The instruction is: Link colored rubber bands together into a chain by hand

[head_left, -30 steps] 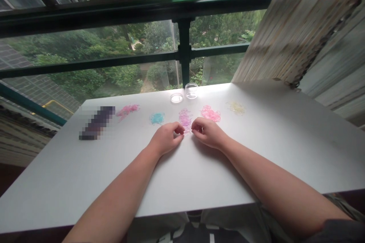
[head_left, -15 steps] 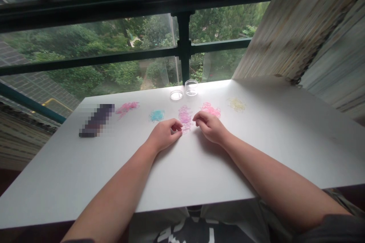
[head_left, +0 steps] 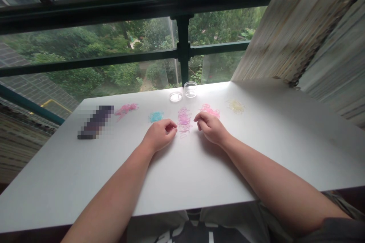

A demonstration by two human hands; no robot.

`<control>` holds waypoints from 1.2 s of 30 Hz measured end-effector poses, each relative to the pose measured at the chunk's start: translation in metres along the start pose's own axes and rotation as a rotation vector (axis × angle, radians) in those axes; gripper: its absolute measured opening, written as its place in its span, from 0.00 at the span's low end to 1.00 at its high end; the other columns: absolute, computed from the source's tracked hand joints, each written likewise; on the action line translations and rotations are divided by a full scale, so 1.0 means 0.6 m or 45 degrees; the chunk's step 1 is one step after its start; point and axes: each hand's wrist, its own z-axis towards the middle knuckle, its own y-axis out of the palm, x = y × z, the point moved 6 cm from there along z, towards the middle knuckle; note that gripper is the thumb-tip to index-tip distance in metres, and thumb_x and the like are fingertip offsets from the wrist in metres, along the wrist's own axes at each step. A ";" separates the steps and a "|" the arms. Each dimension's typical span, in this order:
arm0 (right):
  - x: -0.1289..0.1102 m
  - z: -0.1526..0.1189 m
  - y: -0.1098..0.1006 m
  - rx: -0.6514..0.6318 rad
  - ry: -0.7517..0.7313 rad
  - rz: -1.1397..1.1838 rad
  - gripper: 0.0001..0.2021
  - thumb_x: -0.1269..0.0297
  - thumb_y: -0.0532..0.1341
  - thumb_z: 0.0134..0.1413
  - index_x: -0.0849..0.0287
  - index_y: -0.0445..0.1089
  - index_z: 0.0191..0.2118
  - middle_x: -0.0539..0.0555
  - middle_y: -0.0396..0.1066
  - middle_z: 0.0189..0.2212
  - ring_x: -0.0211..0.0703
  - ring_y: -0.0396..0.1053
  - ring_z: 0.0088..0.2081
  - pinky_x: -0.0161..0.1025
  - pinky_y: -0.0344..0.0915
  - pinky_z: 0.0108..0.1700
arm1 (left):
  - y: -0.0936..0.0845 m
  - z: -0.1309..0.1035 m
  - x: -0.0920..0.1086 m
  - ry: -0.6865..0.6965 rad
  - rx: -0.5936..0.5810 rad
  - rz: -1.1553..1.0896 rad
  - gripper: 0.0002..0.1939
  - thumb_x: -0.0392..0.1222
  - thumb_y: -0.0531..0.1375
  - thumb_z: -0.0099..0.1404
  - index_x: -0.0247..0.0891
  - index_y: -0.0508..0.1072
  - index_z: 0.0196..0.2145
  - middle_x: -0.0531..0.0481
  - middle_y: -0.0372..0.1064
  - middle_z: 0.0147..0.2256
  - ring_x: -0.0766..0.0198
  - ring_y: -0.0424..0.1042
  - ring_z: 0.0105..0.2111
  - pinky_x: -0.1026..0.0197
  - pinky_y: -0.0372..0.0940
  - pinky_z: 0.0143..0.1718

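A loose heap of small purple rubber bands [head_left: 184, 117] lies on the white table between my two hands. My left hand [head_left: 161, 134] rests just left of its lower end, fingers curled toward the thumb; anything pinched there is too small to make out. To the right of the heap, my right hand [head_left: 210, 126] is curled too, its fingertips pointing at the purple bands and whatever they hold hidden. Pink rubber bands [head_left: 209, 110] lie right behind that hand. A heap of blue rubber bands [head_left: 156, 116] sits just beyond my left hand.
A clear round jar [head_left: 191, 89] and its flat lid [head_left: 175, 97] stand at the table's back edge. Yellow bands [head_left: 236, 106] lie to the right, more pink bands [head_left: 126, 110] to the left. A pixelated dark object [head_left: 97, 121] is at far left. Behind runs a green window railing [head_left: 184, 49].
My left hand has drawn back slightly to the left, away from the purple bands, uncovering their lower end. Its fingertips are closer together. The right hand has barely moved.
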 end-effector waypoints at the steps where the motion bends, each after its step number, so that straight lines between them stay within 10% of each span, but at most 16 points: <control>1: 0.000 0.000 0.000 0.002 0.005 -0.028 0.09 0.73 0.50 0.49 0.59 0.67 0.32 0.48 0.67 0.22 0.37 0.63 0.26 0.33 0.58 0.30 | 0.001 -0.001 0.002 0.012 -0.011 0.010 0.10 0.46 0.57 0.57 0.39 0.72 0.34 0.52 0.71 0.30 0.64 0.68 0.29 0.62 0.62 0.32; 36: -0.017 -0.011 0.028 -0.319 -0.056 -0.291 0.03 0.66 0.60 0.48 0.59 0.69 0.29 0.46 0.66 0.20 0.33 0.60 0.23 0.31 0.52 0.25 | 0.025 0.001 0.019 0.059 -0.055 0.077 0.10 0.44 0.52 0.62 0.40 0.70 0.29 0.50 0.70 0.30 0.60 0.68 0.31 0.61 0.59 0.31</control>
